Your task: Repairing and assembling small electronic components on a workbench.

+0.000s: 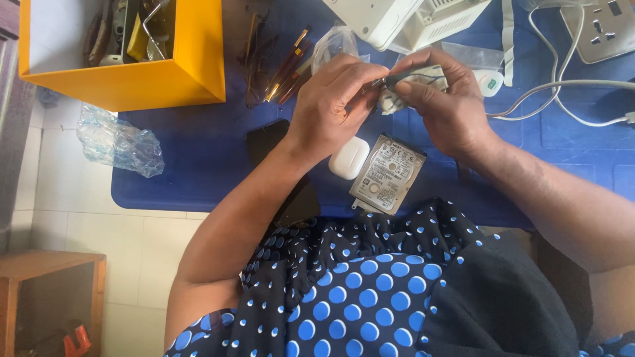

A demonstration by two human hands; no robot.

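My left hand [334, 99] and my right hand [446, 106] meet above the blue table [198, 165]. Together they pinch a thin dark tool [397, 79] with a metal tip, held over a small white part [390, 102] that my fingers partly hide. Just below the hands lie a silver hard drive [388, 174] and a white earbud case [348, 158]. A black phone [268, 140] rests under my left forearm.
A yellow box [165, 73] of tools stands at the back left, with brushes and pens [288, 66] beside it. White devices [410, 20], a wall socket plate [602, 26] and white cables [562, 99] sit at the back right. A crumpled plastic bag [119, 142] hangs off the table's left edge.
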